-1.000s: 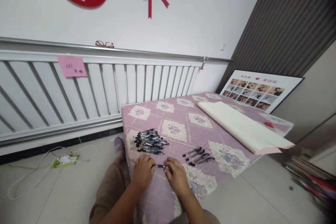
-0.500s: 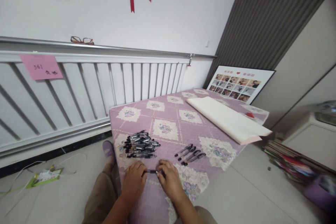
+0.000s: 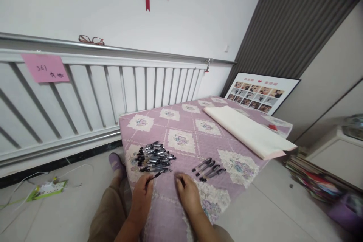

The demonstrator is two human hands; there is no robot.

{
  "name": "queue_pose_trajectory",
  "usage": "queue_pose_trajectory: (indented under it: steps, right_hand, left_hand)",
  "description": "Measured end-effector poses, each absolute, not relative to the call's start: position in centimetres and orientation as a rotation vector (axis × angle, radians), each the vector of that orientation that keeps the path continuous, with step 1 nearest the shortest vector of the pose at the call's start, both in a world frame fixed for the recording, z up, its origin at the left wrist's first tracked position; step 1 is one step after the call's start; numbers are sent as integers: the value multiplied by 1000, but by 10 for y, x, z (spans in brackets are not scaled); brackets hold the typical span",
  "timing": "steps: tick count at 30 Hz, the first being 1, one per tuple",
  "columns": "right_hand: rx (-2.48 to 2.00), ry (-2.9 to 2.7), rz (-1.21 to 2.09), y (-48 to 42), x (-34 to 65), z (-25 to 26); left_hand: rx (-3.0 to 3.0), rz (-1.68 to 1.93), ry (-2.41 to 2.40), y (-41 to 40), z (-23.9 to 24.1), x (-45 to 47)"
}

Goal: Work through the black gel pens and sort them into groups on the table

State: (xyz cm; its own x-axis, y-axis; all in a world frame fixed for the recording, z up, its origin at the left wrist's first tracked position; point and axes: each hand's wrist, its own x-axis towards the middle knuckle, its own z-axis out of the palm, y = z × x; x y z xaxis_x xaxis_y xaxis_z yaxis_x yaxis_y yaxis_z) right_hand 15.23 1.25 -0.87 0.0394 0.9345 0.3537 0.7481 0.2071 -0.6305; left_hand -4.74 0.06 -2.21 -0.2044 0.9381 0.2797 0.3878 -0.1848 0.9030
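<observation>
My left hand (image 3: pixel 143 193) is closed around a dark pen (image 3: pixel 158 174), whose narrow end points up and right towards the heap. Just beyond it lies a heap of black and clear pens (image 3: pixel 154 155) on the patterned tablecloth (image 3: pixel 164 206). My right hand (image 3: pixel 187 193) rests apart from the left, thumb and fingers curled together; what they hold, if anything, is hidden. A small group of capped pens (image 3: pixel 208 169) lies side by side, slanted, to the upper right of my right hand.
A folded cream sheet (image 3: pixel 246 130) covers the table's right part, and a photo board (image 3: pixel 259 92) leans behind it. A white radiator (image 3: pixel 136 87) runs along the wall. Stacked papers (image 3: pixel 312 177) sit on the floor at right; a power strip (image 3: pixel 48 190) with cables lies at left.
Both hands were together on one pen; now they have moved apart. The left keeps the pen, which has turned from level to slanting upward. The view has shifted slightly.
</observation>
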Motion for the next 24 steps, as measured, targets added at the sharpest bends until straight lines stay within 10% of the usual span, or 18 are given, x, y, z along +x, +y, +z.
queue_pose_trajectory:
  steps: [24]
  right_hand:
    - [-1963, -1594, 82, 26, 297, -7]
  left_hand:
    - [1599, 1331, 1589, 1, -22, -47]
